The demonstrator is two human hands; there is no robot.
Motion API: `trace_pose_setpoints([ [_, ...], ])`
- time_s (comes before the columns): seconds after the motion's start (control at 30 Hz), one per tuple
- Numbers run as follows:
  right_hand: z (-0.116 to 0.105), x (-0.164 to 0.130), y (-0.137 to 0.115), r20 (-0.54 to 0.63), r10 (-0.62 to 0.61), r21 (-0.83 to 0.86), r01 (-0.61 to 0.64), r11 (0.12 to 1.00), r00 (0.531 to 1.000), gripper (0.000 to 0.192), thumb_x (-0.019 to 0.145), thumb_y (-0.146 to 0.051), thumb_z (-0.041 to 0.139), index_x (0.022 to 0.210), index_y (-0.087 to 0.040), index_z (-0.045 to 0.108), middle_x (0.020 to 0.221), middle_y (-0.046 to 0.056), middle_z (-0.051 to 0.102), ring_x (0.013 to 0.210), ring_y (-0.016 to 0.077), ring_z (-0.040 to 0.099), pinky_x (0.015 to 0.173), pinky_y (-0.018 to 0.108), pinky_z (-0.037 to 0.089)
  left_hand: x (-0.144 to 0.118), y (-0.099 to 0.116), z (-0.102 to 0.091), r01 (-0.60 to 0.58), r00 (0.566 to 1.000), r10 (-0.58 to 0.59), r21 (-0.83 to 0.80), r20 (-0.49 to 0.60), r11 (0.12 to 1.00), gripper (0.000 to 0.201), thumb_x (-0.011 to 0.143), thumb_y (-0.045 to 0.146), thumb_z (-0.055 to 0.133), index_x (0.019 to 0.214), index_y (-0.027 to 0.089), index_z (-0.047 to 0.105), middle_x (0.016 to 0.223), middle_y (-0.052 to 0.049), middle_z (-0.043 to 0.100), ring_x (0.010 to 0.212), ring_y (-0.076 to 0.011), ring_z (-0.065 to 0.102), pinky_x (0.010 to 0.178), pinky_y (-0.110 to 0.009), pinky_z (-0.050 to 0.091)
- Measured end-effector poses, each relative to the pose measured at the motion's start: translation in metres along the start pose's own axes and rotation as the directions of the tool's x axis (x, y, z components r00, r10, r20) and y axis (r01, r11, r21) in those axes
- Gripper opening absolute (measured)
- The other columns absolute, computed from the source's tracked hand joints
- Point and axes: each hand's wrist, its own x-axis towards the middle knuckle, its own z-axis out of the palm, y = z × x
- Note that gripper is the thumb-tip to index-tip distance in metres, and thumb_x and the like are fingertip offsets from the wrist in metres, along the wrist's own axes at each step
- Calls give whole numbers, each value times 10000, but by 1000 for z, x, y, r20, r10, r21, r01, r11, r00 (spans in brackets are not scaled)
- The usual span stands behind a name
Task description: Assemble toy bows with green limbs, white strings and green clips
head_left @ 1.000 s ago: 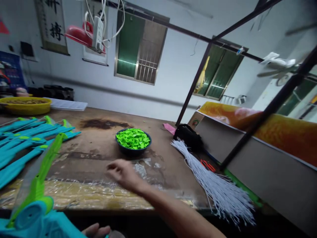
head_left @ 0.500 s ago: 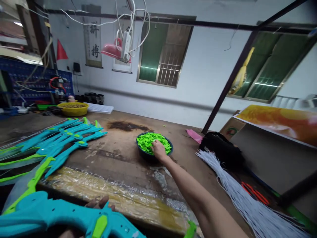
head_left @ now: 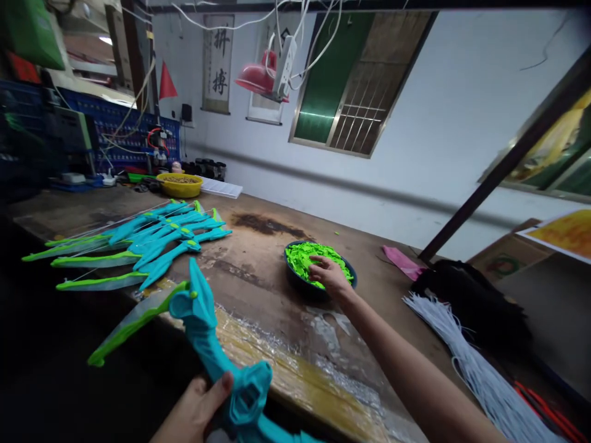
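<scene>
Worn brown wood forms the worktop (head_left: 258,280), which is set against a pale wall with barred windows, and clear plastic film is stretched over its near edge. A dark bowl (head_left: 295,282) heaped with small bright green plastic pieces (head_left: 305,255) is seen near the middle of the worktop. The right hand (head_left: 329,274) is laid palm down on the near side of that heap, its fingers curled into the pieces; whether any piece is pinched cannot be told, since the fingertips are buried. The grip of the left hand (head_left: 196,412) is closed around a teal toy bow (head_left: 217,360) at the bottom edge of the view, below the worktop's near edge, with the thumb pressed against the teal handle. A green limb of the bow is angled away to the left. A row of finished teal and green bows (head_left: 138,243) is laid out on the left part of the worktop, well apart from the bowl. A bundle of white cords (head_left: 466,357) is spread along the right side, beside a black heap (head_left: 466,301). A yellow basin (head_left: 180,184) is set at the far left corner.
</scene>
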Motion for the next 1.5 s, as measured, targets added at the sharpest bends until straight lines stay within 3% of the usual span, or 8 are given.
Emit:
trace_pose_setpoints([
  [0.2, 15, -104, -63, 256, -61, 285, -15, 958, 965, 462, 717, -422, 887, 1060, -175, 699, 842, 27, 727, 723, 179, 712, 736, 338, 603, -1, 14, 25, -49, 996, 61, -200, 57, 979, 338, 677, 427, 896, 689, 163, 685, 700, -21, 709, 707, -195, 651, 773, -320, 549],
  [0.47, 43, -213, -69, 296, -168, 245, 96, 965, 940, 257, 952, -444, 662, 946, -192, 615, 893, 42, 709, 807, 155, 664, 756, 269, 553, -9, 9, 41, -133, 973, 144, -69, 179, 989, 532, 771, 431, 829, 1216, 161, 720, 1121, -119, 765, 988, -286, 700, 837, -366, 543],
  [0.63, 42, -222, -64, 288, -233, 89, 216, 972, 929, 87, 985, -296, 569, 1006, -235, 627, 925, 26, 616, 815, 165, 646, 710, 268, 553, -14, 13, 47, -186, 970, 177, 44, 164, 982, 498, 780, 442, 813, 1151, 123, 725, 1149, -150, 753, 949, -293, 705, 805, -388, 562],
  [0.8, 32, -218, -77, 393, -338, -145, 420, 896, 855, 216, 949, -157, 559, 1093, -252, 691, 941, 25, 607, 841, 166, 618, 709, 264, 482, -12, 6, 49, -114, 976, 111, 7, 188, 993, 512, 718, 394, 864, 1131, 130, 716, 1145, -135, 755, 1016, -317, 698, 868, -414, 563],
  [0.93, 31, -216, -80, 422, -274, -297, 417, 859, 864, 189, 853, -51, 688, 932, -217, 648, 857, -20, 652, 786, 142, 603, 694, 241, 419, -9, 2, 53, -99, 977, 96, 4, 192, 995, 485, 697, 392, 875, 1060, 111, 717, 1063, -137, 772, 1005, -326, 697, 863, -424, 566],
  [1.1, 35, -210, -81, 455, -318, -269, 469, 841, 832, 168, 924, -68, 625, 868, -213, 690, 895, 6, 599, 815, 135, 596, 695, 218, 432, -10, 6, 59, -164, 955, 147, 44, 256, 986, 437, 722, 355, 851, 1069, 119, 729, 1073, -134, 773, 1000, -314, 697, 893, -411, 553],
  [1.27, 42, -208, -78, 373, -300, -277, 414, 867, 878, 130, 881, -86, 633, 874, -215, 640, 811, -5, 605, 737, 145, 591, 620, 220, 450, -8, 5, 57, -205, 951, 166, 129, 261, 970, 359, 775, 347, 800, 1051, 126, 737, 933, -97, 778, 955, -303, 700, 897, -405, 541],
  [1.5, 51, -206, -63, 258, -358, -178, 408, 896, 898, 77, 918, -183, 619, 850, -215, 633, 771, -2, 606, 654, 136, 580, 547, 217, 445, -14, 12, 55, -191, 960, 164, 102, 228, 976, 382, 755, 317, 802, 1087, 144, 728, 1091, -117, 767, 1006, -315, 685, 920, -430, 534],
])
